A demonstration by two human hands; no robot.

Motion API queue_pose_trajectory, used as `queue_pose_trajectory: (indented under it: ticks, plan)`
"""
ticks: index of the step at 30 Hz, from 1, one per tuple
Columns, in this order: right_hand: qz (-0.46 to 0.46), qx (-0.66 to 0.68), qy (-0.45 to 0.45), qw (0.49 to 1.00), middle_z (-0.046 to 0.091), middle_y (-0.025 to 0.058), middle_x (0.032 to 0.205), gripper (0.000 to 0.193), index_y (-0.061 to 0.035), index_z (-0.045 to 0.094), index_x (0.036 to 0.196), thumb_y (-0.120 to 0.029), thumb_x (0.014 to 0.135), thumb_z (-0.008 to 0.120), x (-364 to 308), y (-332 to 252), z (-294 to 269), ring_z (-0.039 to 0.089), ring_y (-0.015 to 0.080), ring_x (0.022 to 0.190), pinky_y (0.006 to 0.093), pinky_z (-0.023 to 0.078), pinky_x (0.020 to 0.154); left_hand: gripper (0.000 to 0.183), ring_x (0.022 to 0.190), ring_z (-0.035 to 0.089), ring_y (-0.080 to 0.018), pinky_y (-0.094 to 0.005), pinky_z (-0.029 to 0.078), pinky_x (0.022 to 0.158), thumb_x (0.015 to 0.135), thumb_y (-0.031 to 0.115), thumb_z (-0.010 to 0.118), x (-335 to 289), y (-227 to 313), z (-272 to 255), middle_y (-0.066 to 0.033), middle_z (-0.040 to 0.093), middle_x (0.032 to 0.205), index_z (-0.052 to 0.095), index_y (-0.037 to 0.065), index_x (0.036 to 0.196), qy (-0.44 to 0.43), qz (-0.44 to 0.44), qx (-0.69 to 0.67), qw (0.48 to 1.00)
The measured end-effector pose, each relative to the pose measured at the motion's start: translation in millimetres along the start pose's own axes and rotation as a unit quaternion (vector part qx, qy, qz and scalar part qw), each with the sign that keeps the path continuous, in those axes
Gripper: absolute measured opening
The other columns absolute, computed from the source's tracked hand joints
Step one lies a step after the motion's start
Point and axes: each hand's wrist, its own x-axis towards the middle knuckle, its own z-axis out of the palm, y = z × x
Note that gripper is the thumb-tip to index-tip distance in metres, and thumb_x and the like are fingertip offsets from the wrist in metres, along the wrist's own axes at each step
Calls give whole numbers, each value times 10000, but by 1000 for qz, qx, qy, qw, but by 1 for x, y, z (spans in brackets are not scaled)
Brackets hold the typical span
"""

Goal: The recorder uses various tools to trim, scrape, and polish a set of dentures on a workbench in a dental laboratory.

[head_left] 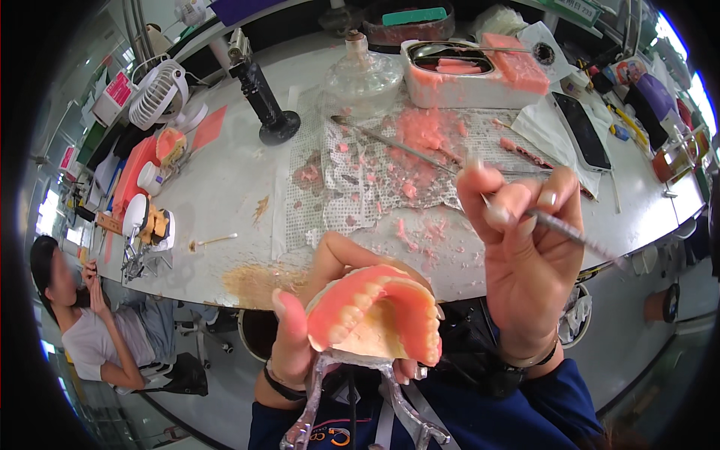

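My left hand (pixel 289 330) is wrapped round a dental model (pixel 379 330) with a pink wax denture (pixel 337 304) and a row of cream teeth on it. The model sits on a metal articulator frame (pixel 311 394), whose two arms point down toward me. To the right, my right hand (pixel 529 255) is raised above the table edge. Its fingers pinch a thin metal wax carving tool (pixel 559 225), slanting down to the right and slightly blurred; the tool is apart from the denture. Pink wax scraps (pixel 409 232) lie beyond both hands.
Patterned paper (pixel 352 195) holds wax crumbs and another metal tool (pixel 397 144). Behind stand a black torch (pixel 259 97), a glass spirit lamp (pixel 364 75) and a white wax tray (pixel 450 94). A phone (pixel 581 131) lies right; a fan (pixel 161 97) and seated person (pixel 112 322) are left.
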Motion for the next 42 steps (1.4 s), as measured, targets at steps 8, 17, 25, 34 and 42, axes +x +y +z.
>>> queue_pose_trajectory:
  ticks: [8,17,25,34,42]
  plan:
    - [70,-44,22,996,672,282,887,296,-48,362,1005,-225,959,596,-5,-6,1,718,321,751,355,606,570,906,736,628,-325,-378,545,582,832,813,322,4,-12,5,-311,543,1045,323,14,1259,97,128,142,977]
    - [53,-223,-82,970,672,270,790,309,9,391,908,102,819,672,-7,-14,1,716,324,801,369,604,741,966,1089,530,-281,-431,425,964,739,754,584,-6,-24,-3,-272,456,1261,243,75,1335,121,157,239,951]
    - [88,-293,-97,947,679,257,794,324,12,409,869,162,774,680,-4,-27,1,719,300,792,365,606,748,1072,915,572,-246,-336,519,687,654,875,526,-1,-33,-22,-266,483,1197,262,117,1365,41,258,345,902]
    - [98,-252,-79,960,683,271,829,298,13,414,872,139,792,672,-6,-24,-1,717,283,824,338,600,766,953,1059,544,-293,-412,441,935,753,733,604,-6,-29,0,-290,478,1222,242,67,1331,116,192,278,934]
    - [178,-283,-47,941,678,223,782,277,14,392,868,131,820,639,-8,-25,-3,715,313,841,354,607,779,941,1053,541,-297,-408,443,915,763,743,587,-5,-33,-7,-296,478,1220,241,78,1334,94,219,294,926]
